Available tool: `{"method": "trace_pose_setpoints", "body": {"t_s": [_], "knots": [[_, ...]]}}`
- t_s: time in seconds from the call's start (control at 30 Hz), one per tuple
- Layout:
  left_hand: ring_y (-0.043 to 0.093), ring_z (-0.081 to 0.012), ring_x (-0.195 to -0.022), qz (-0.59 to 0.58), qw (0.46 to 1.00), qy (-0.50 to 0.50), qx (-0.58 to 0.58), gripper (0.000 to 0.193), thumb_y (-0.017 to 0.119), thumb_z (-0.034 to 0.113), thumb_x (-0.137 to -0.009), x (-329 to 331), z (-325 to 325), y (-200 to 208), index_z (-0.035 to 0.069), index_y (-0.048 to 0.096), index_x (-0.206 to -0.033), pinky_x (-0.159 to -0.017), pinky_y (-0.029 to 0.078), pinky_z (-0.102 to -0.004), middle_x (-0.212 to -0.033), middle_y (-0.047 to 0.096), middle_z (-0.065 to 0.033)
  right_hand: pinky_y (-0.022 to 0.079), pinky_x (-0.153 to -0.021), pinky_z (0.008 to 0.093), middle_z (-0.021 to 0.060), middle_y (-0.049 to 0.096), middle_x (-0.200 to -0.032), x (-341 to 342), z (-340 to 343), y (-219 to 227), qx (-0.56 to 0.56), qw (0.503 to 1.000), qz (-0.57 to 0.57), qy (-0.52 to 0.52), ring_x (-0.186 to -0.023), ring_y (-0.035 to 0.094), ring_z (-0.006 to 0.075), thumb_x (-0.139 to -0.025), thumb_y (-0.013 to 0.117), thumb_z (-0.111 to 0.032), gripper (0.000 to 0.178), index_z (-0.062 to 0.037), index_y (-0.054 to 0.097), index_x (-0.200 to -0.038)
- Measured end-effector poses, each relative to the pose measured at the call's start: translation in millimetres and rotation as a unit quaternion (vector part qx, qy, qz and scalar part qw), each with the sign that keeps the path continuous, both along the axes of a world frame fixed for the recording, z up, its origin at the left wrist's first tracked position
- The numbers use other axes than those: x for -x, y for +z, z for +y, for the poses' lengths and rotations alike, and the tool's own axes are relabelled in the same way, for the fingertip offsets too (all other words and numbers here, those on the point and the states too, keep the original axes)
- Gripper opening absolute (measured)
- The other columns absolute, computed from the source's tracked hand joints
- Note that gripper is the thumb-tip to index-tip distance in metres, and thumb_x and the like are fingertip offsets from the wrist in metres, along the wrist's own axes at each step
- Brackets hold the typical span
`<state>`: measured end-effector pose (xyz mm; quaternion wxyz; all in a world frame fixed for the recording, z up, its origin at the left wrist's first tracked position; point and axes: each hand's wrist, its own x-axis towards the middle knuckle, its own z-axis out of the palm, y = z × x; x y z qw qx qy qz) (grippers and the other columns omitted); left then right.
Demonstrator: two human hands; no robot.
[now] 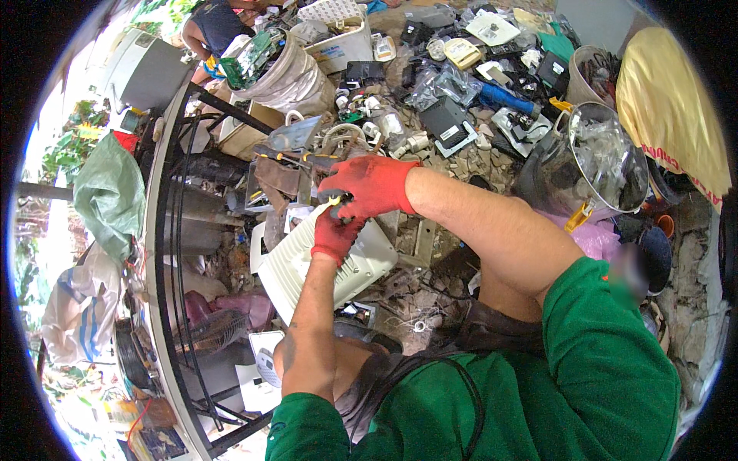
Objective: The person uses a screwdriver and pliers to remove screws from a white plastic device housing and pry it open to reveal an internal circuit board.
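Both my hands wear red gloves with dark, stained fingers and meet over a cream plastic casing (369, 265) with slotted vents. My right hand (377, 184) is curled just above my left hand (338, 234). A small yellow-and-black piece (334, 200) shows between the fingers of the two hands; its kind is not clear. The casing lies tilted beneath them, its far edge partly hidden by my gloves. Just beyond my right hand are tools with orange-and-black handles (319, 159), beside a brown cloth (278, 180).
A black metal frame (165, 230) stands along my left. Electronic scrap (446, 123) covers the ground ahead. A bucket of circuit boards (284, 81) stands at the far left, a clear bin (607, 157) and yellow sack (669, 100) at the right. Another person (215, 31) crouches at the back.
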<state>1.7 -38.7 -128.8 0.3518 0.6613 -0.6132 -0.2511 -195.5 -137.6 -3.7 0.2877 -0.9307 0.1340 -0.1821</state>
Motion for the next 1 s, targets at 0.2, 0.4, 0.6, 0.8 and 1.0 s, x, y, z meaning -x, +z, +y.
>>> {"method": "trace_pose_setpoints", "body": {"t_s": [0.2, 0.4, 0.6, 0.8, 1.0], "knots": [[0.065, -0.0237, -0.097, -0.068, 0.996, -0.041, -0.040, 0.051, 0.077, 0.029, -0.078, 7.5, -2.3, 1.6, 0.004, 0.057, -0.117, -0.086, 0.050, -0.0354, -0.107, 0.067, -0.0089, 0.050, -0.087, 0.0458, 0.0196, 0.067, -0.100, -3.1, -3.3, -13.0, -0.043, 0.994, -0.048, 0.083, -0.098, 0.063, 0.0383, -0.073, 0.062, -0.018, 0.039, -0.0070, 0.063, -0.110], [0.057, -0.0267, -0.114, -0.139, 0.985, -0.067, -0.079, 0.045, 0.068, 0.025, -0.081, 1.6, -8.4, -9.4, 0.006, 0.054, -0.120, -0.097, 0.044, -0.0356, -0.122, 0.059, -0.0115, 0.050, -0.089, 0.0458, 0.0198, 0.061, -0.115, -0.7, 2.7, -21.5, -0.018, 0.994, -0.106, 0.037, -0.106, 0.060, 0.0388, -0.076, 0.063, -0.021, 0.041, -0.0098, 0.062, -0.115], [0.064, -0.0338, -0.098, -0.085, 0.996, -0.024, 0.001, 0.030, 0.065, 0.027, -0.079, -1.8, -14.1, -41.7, 0.007, 0.066, -0.101, -0.087, 0.051, -0.0390, -0.103, 0.069, -0.0145, 0.051, -0.087, 0.0451, 0.0175, 0.058, -0.113, 1.9, 10.2, -3.2, -0.004, 1.000, -0.005, 0.023, -0.102, 0.061, 0.0375, -0.079, 0.067, -0.024, 0.041, -0.0150, 0.062, -0.119], [0.063, -0.0389, -0.098, -0.264, 0.961, -0.062, -0.050, 0.040, 0.068, 0.037, -0.077, -8.6, -17.0, -44.1, 0.007, 0.066, -0.104, -0.086, 0.051, -0.0448, -0.102, 0.068, -0.0194, 0.050, -0.091, 0.0443, 0.0172, 0.061, -0.113, -2.5, 8.2, -2.5, -0.056, 0.997, -0.034, 0.042, -0.105, 0.060, 0.0370, -0.076, 0.060, -0.012, 0.042, -0.0074, 0.062, -0.117], [0.063, -0.0390, -0.098, -0.118, 0.991, 0.015, -0.064, 0.039, 0.068, 0.038, -0.077, 3.9, 1.7, -6.4, 0.009, 0.068, -0.102, -0.086, 0.051, -0.0456, -0.102, 0.068, -0.0189, 0.048, -0.095, 0.0430, 0.0174, 0.052, -0.129, 0.1, 15.4, 4.4, -0.031, 0.999, -0.024, 0.032, -0.111, 0.058, 0.0377, -0.081, 0.062, -0.019, 0.043, -0.0101, 0.059, -0.123]]}}
